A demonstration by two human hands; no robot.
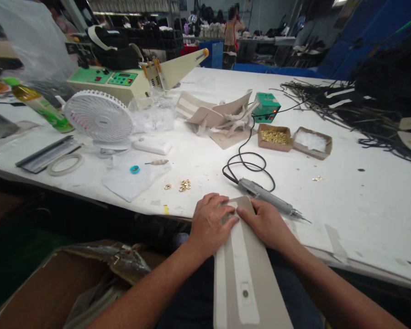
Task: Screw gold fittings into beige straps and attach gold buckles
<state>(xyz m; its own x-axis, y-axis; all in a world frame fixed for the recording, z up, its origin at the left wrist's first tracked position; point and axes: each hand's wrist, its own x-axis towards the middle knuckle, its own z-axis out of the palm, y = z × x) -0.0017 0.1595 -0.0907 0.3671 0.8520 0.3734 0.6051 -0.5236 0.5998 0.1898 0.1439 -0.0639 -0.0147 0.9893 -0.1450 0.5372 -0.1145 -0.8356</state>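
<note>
A long beige panel [265,278] slants from my lap up to the table edge. Down its middle runs a white strip, with a small dark round metal piece [245,294] near the lower end. My left hand [210,224] grips the panel's far left side, its fingertips pressed on the strip. Around the far right edge my right hand [267,224] is closed, thumb on top; the fingers beneath are hidden. Just beyond the right hand lies a grey electric screwdriver [265,195] with its cable. Several gold clasps [185,185] rest on the table ahead of the left hand.
Further back are a green power box [266,107], a cardboard tray of gold parts [274,137], another with white pieces [311,140], and stacked beige panels [208,114]. A white fan [97,116] and bottle [41,105] stand left. An open carton [55,283] sits below.
</note>
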